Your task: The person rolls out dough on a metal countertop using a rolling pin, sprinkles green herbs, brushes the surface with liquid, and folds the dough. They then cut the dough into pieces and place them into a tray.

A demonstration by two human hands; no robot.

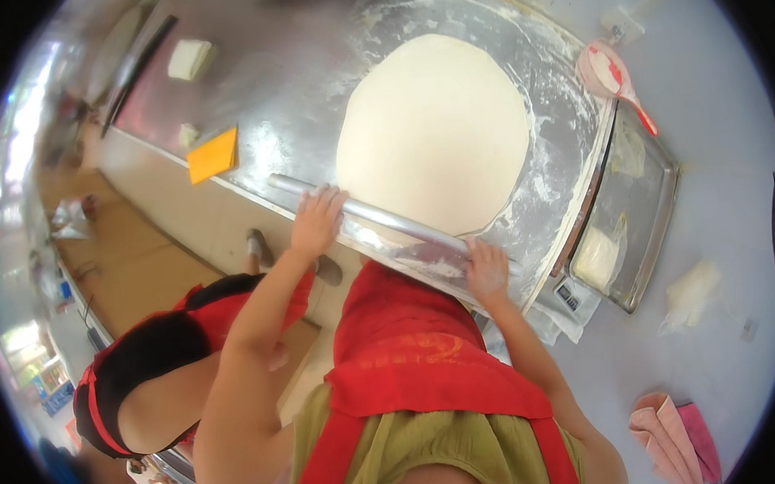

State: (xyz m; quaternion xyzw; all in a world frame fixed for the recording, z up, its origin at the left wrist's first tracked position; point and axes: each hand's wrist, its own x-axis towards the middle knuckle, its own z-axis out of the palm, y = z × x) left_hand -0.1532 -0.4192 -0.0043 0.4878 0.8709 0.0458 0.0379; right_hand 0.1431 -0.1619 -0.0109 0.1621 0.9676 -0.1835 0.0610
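A large, roughly round sheet of rolled dough point(431, 130) lies on the floured metal worktable point(277, 84). Across its near edge, by the table's front, rests a long metal rolling pin point(393, 221). My left hand point(318, 220) grips the pin left of the dough, fingers over the top. Toward the pin's other end, my right hand point(488, 269) holds it in the same way, just past the dough's lower right. A little of the dough shows on my side of the pin.
On the left are an orange dough scraper point(212, 157), a folded dough piece point(190, 59) and a small lump point(188, 134). A pink handled sieve point(604, 70) and a metal tray point(643, 231) with bagged dough sit right. Another person in a red apron point(190, 322) stands at my left.
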